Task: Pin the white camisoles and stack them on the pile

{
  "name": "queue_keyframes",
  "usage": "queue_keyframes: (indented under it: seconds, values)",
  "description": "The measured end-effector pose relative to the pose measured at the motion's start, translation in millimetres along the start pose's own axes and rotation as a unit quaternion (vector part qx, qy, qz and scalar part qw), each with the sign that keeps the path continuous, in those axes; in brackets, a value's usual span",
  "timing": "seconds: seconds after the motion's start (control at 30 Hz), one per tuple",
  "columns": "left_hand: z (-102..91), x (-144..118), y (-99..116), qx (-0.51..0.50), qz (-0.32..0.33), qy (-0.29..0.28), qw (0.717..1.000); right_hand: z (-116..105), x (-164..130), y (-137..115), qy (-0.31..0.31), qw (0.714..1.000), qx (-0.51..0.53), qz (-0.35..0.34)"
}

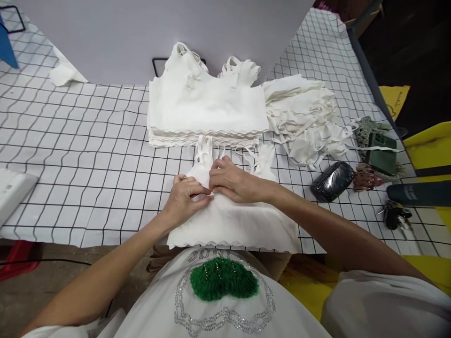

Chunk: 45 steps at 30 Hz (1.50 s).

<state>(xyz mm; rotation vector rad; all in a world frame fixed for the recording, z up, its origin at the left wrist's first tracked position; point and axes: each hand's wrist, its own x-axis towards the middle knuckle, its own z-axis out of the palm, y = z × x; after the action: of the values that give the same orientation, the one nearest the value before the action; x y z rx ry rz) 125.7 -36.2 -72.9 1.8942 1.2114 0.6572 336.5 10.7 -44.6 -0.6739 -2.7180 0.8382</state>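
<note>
Both hands, left hand (185, 193) and right hand (234, 180), pinch the white top (239, 220) at its 12 o'clock edge, straps (206, 150) running toward 12 o'clock.

White top (243, 220): matt soft cloth. Table cover (88, 155): smooth, perhaps paper. Dark case (331, 180): glossy.
</note>
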Motion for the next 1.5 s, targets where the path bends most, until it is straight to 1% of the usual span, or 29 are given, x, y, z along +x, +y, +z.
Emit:
queue_keyframes:
  seconds: [0.17, 0.27, 0.33, 0.43, 0.53, 0.6, 0.7, 0.77, 0.83, 0.9, 0.93, 0.97, 1.03, 1.1, 1.13, 1.17, 1.23, 1.27, 1.3, 1.33, 1.4, 1.5]
  values:
    - [-2.8, -0.1, 1.9, -0.015, -0.021, -0.010, 1.000, 15.1, -0.2, -4.2, 0.052, 0.998, 0.021, 0.001]
    - [-4.2, 0.6, 3.2, -0.029, -0.035, -0.013, 0.999, 14.7, 0.9, -0.8, 0.064, 0.997, 0.038, 0.002]
    - [-4.6, 1.8, 4.1, -0.034, -0.048, -0.019, 0.998, 4.1, 5.2, 5.4, 0.052, 0.997, 0.060, 0.020]
    - [-4.9, 4.0, 5.1, -0.035, -0.063, -0.029, 0.997, -26.1, 18.7, 17.3, 0.033, 0.994, 0.083, 0.066]
    - [-5.4, 5.1, 4.8, -0.033, -0.067, -0.026, 0.997, -59.3, 37.0, 26.4, 0.035, 0.995, 0.057, 0.078]
    - [-5.7, 5.1, 3.6, -0.029, -0.070, -0.022, 0.997, -73.4, 49.0, 30.5, 0.042, 0.996, 0.026, 0.074]
    - [-5.2, 4.3, 1.3, -0.023, -0.068, -0.019, 0.997, -77.6, 64.0, 36.2, 0.057, 0.996, -0.020, 0.071]
    - [-3.7, 3.7, -0.1, -0.009, -0.061, -0.014, 0.998, -72.7, 70.0, 40.0, 0.063, 0.995, -0.030, 0.074]
    - [-2.0, 2.8, -1.2, 0.019, -0.053, -0.007, 0.998, -67.4, 70.4, 43.5, 0.063, 0.994, -0.012, 0.084]
    - [-2.0, 1.0, -1.8, 0.053, -0.042, 0.003, 0.998, -66.3, 62.2, 46.6, 0.080, 0.992, 0.028, 0.091]
    - [-3.3, -0.2, -1.8, 0.067, -0.035, 0.018, 0.997, -68.1, 54.4, 48.1, 0.100, 0.990, 0.050, 0.091]
    - [-5.7, -1.5, -1.5, 0.079, -0.025, 0.040, 0.996, -71.3, 44.1, 49.7, 0.130, 0.985, 0.068, 0.093]
    - [-13.6, -3.6, 0.3, 0.091, -0.005, 0.097, 0.991, -80.3, 18.0, 53.2, 0.217, 0.966, 0.078, 0.118]
    - [-23.5, -3.3, 4.8, 0.080, 0.015, 0.139, 0.987, -87.7, -9.8, 57.1, 0.295, 0.938, 0.042, 0.179]
    - [-28.1, -1.4, 8.3, 0.068, 0.025, 0.146, 0.987, -88.7, -21.8, 58.9, 0.308, 0.926, 0.015, 0.218]
    - [-31.7, 1.9, 12.6, 0.055, 0.035, 0.144, 0.987, -87.4, -31.5, 60.2, 0.299, 0.919, -0.014, 0.257]
    - [-34.9, 12.3, 22.9, 0.029, 0.054, 0.128, 0.990, -77.5, -42.3, 60.9, 0.229, 0.914, -0.063, 0.330]
    - [-34.2, 19.1, 28.5, 0.017, 0.060, 0.114, 0.991, -69.9, -43.6, 60.1, 0.192, 0.911, -0.079, 0.355]
    - [-32.1, 26.4, 33.9, 0.005, 0.063, 0.098, 0.993, -61.9, -42.8, 58.8, 0.169, 0.909, -0.090, 0.371]
    - [-29.0, 33.9, 39.0, -0.011, 0.061, 0.078, 0.995, -54.2, -40.9, 57.0, 0.160, 0.906, -0.095, 0.379]
    - [-20.9, 48.0, 47.4, -0.055, 0.040, 0.033, 0.997, -43.4, -37.2, 52.6, 0.173, 0.903, -0.097, 0.382]
    - [-7.9, 64.4, 56.7, -0.147, -0.040, -0.039, 0.987, -41.3, -40.6, 44.7, 0.236, 0.899, -0.073, 0.363]
